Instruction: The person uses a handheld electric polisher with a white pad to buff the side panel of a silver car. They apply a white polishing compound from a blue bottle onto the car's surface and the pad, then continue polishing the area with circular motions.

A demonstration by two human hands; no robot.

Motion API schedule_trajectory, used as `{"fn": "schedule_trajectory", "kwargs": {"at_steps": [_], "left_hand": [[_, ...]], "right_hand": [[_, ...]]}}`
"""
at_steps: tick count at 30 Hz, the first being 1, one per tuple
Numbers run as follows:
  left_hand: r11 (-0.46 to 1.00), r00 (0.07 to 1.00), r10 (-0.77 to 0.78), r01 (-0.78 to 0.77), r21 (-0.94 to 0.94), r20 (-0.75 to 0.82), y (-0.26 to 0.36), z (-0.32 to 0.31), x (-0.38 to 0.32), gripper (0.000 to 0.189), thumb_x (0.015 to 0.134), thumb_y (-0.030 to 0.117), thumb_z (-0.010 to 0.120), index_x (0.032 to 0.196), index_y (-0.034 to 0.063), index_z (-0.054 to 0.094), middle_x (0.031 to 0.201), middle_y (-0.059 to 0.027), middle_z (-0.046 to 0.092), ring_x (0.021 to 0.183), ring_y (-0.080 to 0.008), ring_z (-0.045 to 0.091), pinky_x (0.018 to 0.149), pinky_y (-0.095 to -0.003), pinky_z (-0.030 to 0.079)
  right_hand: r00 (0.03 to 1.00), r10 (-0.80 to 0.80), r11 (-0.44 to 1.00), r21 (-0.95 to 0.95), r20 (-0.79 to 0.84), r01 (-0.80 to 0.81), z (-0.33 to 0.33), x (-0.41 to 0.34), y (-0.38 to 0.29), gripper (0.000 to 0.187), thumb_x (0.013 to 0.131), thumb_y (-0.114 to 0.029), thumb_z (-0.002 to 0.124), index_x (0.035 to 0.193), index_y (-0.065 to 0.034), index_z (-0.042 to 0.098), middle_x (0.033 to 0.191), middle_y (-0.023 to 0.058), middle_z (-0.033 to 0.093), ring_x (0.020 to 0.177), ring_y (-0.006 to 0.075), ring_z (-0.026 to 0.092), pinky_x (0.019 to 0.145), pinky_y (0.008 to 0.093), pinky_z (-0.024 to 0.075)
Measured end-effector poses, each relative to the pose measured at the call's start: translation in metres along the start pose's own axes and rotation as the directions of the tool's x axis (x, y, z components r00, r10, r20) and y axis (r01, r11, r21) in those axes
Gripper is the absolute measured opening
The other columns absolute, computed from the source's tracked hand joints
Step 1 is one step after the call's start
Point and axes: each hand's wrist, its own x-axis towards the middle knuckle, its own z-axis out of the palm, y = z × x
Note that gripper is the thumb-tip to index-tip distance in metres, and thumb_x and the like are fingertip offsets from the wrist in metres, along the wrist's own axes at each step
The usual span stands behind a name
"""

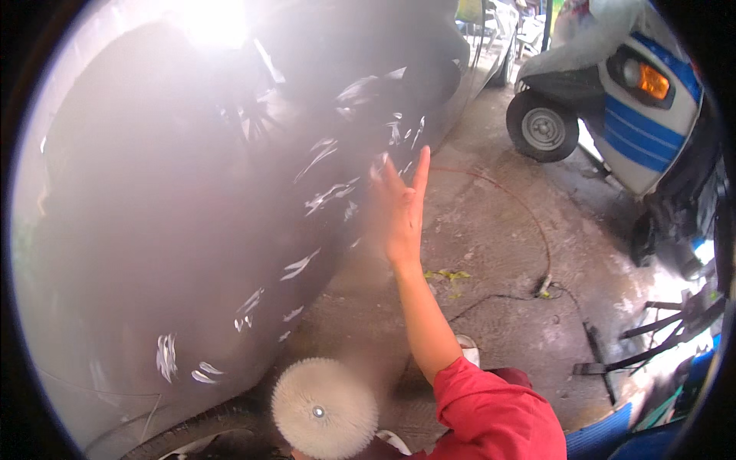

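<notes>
My right hand (pixel 402 210), blurred by motion, reaches up along a dark, glossy car body panel (pixel 190 247). Its fingers are spread and hold nothing, and a fingertip looks whitish. Whether it touches the panel I cannot tell. Streaks of white paste (pixel 333 194) are scattered over the paintwork. Below, a round cream wool polishing pad (pixel 325 397) with a metal centre bolt faces up toward me. Only a sliver of skin, seemingly my left hand (pixel 297 455), shows at its lower edge. The pad hides that hand's grip and whatever lies behind it.
A car tyre (pixel 201 422) sits below the panel. Along the concrete floor (pixel 489 230) run a reddish hose (pixel 532 210) and a dark cable (pixel 489 298). A white and blue three-wheeled vehicle (pixel 644 126) stands at upper right. A black metal frame (pixel 650 345) is at right, near blue material (pixel 601 431).
</notes>
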Motion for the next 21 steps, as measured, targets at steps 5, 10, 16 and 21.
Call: {"fn": "schedule_trajectory", "kwargs": {"at_steps": [5, 10, 16, 21], "left_hand": [[0.994, 0.999, 0.028, -0.024, -0.105, 0.036, 0.003, -0.009, -0.007, 0.058, 0.074, 0.049, 0.071, 0.119, 0.0145, 0.063, 0.114, -0.0074, 0.067, 0.099, -0.0291, 0.065, 0.08, -0.0415, 0.052], [0.987, 0.998, 0.043, -0.034, -0.156, 0.049, -0.007, -0.017, -0.02, 0.056, 0.073, 0.049, 0.071, 0.118, 0.0145, 0.064, 0.112, -0.0073, 0.068, 0.096, -0.0292, 0.066, 0.078, -0.0415, 0.053], [0.991, 0.996, 0.049, -0.039, -0.131, 0.074, -0.001, -0.021, -0.014, 0.053, 0.073, 0.048, 0.072, 0.114, 0.0149, 0.067, 0.108, -0.0069, 0.069, 0.091, -0.0293, 0.068, 0.074, -0.0418, 0.054], [0.961, 0.99, 0.142, -0.137, -0.239, 0.004, -0.01, -0.01, -0.009, 0.05, 0.072, 0.047, 0.072, 0.11, 0.0158, 0.068, 0.101, -0.0091, 0.071, 0.089, -0.0313, 0.068, 0.074, -0.0425, 0.053]], "right_hand": [[0.897, 0.055, 0.523, -0.778, 0.438, 0.348, 0.087, -0.018, -0.019, 0.101, 0.09, -0.066, 0.041, 0.15, 0.0005, -0.005, 0.157, 0.0266, -0.001, 0.146, 0.0369, 0.01, 0.114, 0.0559, -0.0028], [0.815, -0.091, 0.872, -0.35, 0.572, 0.342, 0.13, -0.056, -0.06, 0.105, 0.088, -0.065, 0.046, 0.148, 0.0083, 0.0, 0.155, 0.0311, 0.003, 0.146, 0.0388, 0.008, 0.114, 0.0566, -0.0021], [0.873, -0.084, 0.978, -0.13, 0.481, 0.166, 0.145, -0.055, -0.078, 0.084, 0.098, -0.052, 0.041, 0.152, -0.0096, -0.007, 0.13, 0.0291, 0.053, 0.12, 0.0422, 0.054, 0.11, 0.049, 0.0311], [0.916, 0.198, 0.974, -0.174, 0.35, -0.144, 0.154, -0.028, -0.082, 0.076, 0.102, -0.036, 0.038, 0.149, -0.0033, -0.011, 0.081, 0.0128, 0.064, 0.086, 0.0288, 0.063, 0.109, 0.0528, 0.0233]]}}
